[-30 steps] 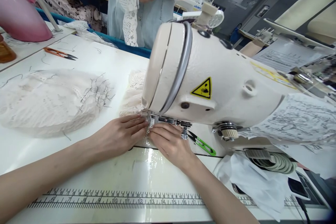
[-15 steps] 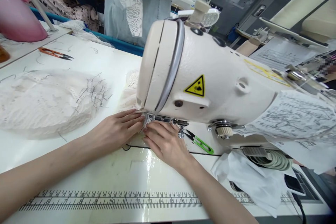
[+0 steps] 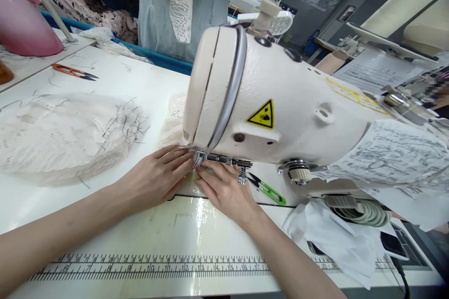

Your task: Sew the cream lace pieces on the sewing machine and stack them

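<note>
My left hand (image 3: pixel 159 173) lies with its fingers stretched flat over pale lace fabric (image 3: pixel 174 126), just left of the sewing machine's (image 3: pixel 224 88) needle area. On the right, my right hand (image 3: pixel 226 191) rests flat beside the presser foot (image 3: pixel 200 155), its fingertips at a narrow white lace strip (image 3: pixel 197 164). The strip runs between my hands under the foot. Fingers and machine head hide most of the cloth there. Green thread snips (image 3: pixel 268 189) lie just right of my right hand.
A heap of sheer lace (image 3: pixel 70 138) with dark loose threads lies left, with orange snips (image 3: pixel 72 72) behind it. A ruler strip (image 3: pixel 168 266) runs along the front edge. White cloth (image 3: pixel 333 238) lies at right. A co-worker (image 3: pixel 206 14) stands behind with lace.
My right hand has shifted slightly right, and the lace strip at the presser foot shows a little differently. The co-worker's lace has moved slightly. My left hand stays nearly in place.
</note>
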### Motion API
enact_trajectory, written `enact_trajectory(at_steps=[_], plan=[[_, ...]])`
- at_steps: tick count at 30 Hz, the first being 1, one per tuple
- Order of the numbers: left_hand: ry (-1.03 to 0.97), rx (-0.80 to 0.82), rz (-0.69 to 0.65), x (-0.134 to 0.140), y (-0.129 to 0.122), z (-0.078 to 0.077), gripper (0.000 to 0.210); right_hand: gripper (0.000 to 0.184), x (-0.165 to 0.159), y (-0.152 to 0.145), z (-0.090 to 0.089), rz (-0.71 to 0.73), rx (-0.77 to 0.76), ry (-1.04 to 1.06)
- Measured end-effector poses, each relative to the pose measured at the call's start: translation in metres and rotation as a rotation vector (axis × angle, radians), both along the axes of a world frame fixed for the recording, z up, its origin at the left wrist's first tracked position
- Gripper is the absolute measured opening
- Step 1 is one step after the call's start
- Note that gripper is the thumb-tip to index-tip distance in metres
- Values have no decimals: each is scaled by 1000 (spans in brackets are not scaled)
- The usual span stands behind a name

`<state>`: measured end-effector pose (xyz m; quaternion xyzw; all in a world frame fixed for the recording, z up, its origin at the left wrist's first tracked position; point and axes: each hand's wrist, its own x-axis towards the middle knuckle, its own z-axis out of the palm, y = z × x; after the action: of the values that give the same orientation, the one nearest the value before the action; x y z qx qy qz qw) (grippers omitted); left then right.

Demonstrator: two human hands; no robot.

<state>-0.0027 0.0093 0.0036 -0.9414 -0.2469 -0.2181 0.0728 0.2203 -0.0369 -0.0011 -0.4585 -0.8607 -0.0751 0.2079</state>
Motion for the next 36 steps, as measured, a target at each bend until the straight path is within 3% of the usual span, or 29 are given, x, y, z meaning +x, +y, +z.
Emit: enact_trajectory(at_steps=[12,25,36], plan=[[-41,8,19,3,-5,-2,37,26,3,-2,-6,-133,159,-92],[55,105,27,3,-2,0,38,29,4,3,-7,-127,122,-52],[62,184,19,4,-2,1,36,30,0,1,-4,-204,63,-69]])
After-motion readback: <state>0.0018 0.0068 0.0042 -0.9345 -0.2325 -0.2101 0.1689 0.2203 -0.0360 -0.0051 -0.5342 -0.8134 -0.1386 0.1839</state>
